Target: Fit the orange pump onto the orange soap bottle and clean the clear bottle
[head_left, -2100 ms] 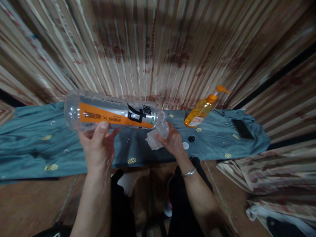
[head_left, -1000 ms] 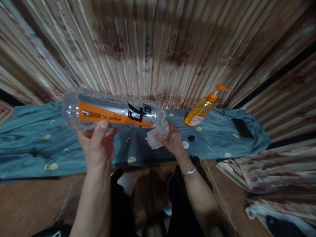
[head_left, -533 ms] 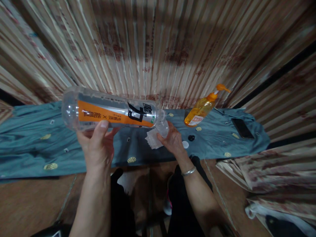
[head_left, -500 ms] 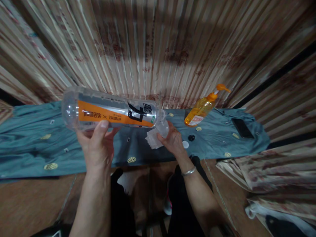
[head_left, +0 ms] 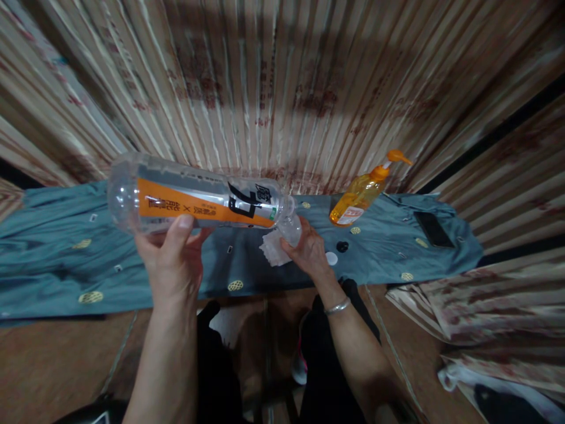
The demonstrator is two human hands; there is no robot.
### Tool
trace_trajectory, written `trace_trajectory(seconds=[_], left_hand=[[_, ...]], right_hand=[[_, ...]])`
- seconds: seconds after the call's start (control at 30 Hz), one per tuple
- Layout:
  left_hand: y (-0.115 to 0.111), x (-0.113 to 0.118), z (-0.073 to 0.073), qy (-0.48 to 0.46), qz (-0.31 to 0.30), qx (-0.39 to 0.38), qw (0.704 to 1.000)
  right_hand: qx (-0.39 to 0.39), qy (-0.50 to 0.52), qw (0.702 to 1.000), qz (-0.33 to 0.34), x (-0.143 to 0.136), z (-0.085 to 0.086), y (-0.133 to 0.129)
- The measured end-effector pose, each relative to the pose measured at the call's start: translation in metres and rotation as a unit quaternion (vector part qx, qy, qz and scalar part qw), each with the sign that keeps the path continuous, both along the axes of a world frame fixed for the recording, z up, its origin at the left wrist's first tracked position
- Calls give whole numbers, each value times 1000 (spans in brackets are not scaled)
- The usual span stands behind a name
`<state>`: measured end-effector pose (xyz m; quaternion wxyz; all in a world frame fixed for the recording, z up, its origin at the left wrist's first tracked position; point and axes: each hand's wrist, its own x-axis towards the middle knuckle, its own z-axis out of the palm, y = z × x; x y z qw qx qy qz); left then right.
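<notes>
My left hand (head_left: 172, 253) is wrapped round the lower body of a large clear plastic bottle (head_left: 203, 197) with an orange and grey label. The bottle lies nearly level in the air, its neck to the right and tipped slightly down. My right hand (head_left: 306, 247) grips a small clear plastic bottle (head_left: 290, 228) close under that neck. Whether the two mouths touch or any liquid passes between them, I cannot tell. Beside my right hand a crumpled white tissue (head_left: 274, 248) lies on the blue-green cloth (head_left: 176, 282).
An orange pump bottle (head_left: 358, 197) stands on the cloth to the right. Near it lie a small black cap (head_left: 342, 247) and a white disc (head_left: 331, 259). A dark phone (head_left: 434, 229) rests at the right end. Pleated curtains (head_left: 282, 88) hang behind.
The base of the large bottle has shifted very slightly to the left and up with my left hand. My right hand and the small bottle have stayed in place.
</notes>
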<state>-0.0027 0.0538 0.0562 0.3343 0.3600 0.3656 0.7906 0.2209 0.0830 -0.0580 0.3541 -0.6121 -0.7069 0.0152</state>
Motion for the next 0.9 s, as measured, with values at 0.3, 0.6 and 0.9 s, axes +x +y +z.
trace_trajectory(seconds=[0.3, 0.6, 0.9], left_hand=[[-1, 2, 1, -13, 2, -1, 1000], [-1, 1, 1, 12, 1, 4, 1000], [-3, 5, 6, -29, -2, -4, 1000]], right_hand=[[0, 3, 1000, 1, 0, 1, 0], [7, 2, 1000, 1, -1, 2, -1], [-5, -10, 1000, -2, -3, 10, -5]])
